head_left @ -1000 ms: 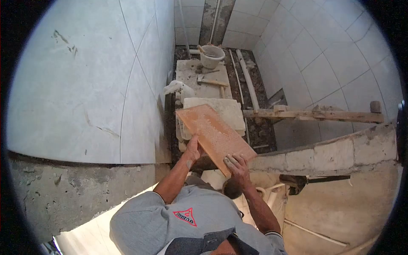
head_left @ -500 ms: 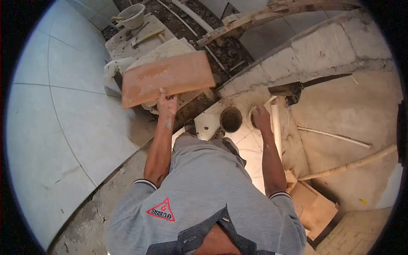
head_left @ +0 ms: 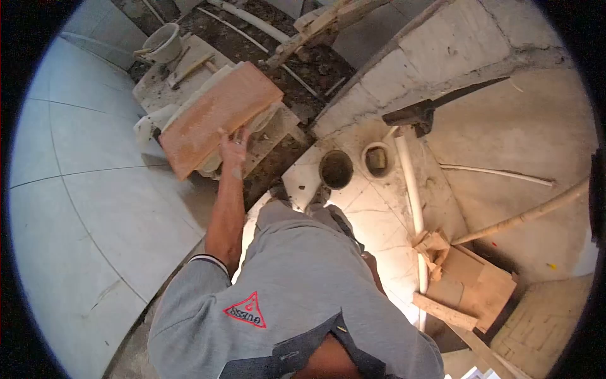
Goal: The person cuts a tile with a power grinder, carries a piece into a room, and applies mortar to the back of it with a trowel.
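My left hand [head_left: 233, 148] grips the lower edge of a reddish-orange tile [head_left: 221, 117], which is tilted over a stack of pale pieces [head_left: 268, 117]. Whether the tile rests on that stack I cannot tell. Part of my right forearm [head_left: 374, 271] shows beside the grey shirt, while my right hand is hidden. Beyond my feet are a dark round container [head_left: 336, 169] and a pale-rimmed container [head_left: 377, 159] with something block-like inside.
A bucket [head_left: 165, 43] and a wooden-handled tool [head_left: 190, 68] are on a board at the upper left. A dark-headed tool [head_left: 410, 118] lies at the right, above a long pipe [head_left: 410, 183]. Cardboard [head_left: 473, 284] is at the lower right.
The orange tile has turned more diagonal and shifted left in view with my left hand. My right hand has left the pale-rimmed container and gone down out of sight beside my body.
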### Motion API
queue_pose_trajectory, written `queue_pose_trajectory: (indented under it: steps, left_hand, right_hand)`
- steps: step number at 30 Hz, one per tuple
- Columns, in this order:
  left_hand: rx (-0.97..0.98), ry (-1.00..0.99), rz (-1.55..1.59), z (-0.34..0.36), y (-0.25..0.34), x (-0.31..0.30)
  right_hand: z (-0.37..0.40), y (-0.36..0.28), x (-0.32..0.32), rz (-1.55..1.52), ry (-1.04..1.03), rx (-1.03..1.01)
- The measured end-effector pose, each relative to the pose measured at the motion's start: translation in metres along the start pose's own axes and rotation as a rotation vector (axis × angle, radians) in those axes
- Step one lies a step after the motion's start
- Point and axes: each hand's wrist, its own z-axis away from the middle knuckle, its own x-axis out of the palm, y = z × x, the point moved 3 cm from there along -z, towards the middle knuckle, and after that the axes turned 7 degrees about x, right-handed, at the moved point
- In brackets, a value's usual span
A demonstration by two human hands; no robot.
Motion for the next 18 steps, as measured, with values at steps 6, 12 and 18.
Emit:
queue_pose_trajectory:
  steps: [6,12,18]
  left_hand:
    - [-0.259,0.007,-0.347,-0.003,-0.025,-0.014]
    - [-0.348,-0.020,-0.512,0.026,-0.027,-0.005]
    - [0.246,-0.514,-0.913,0.108,-0.037,0.083]
  right_hand:
    - [-0.046,-0.023,-0.002,-0.463,0.002,0.084]
    - [-0.137,-0.076,-0.040,-0.125,0.124,-0.346]
    - [-0.098,-0.293,-0.027,-0.953,-0.354,-0.285]
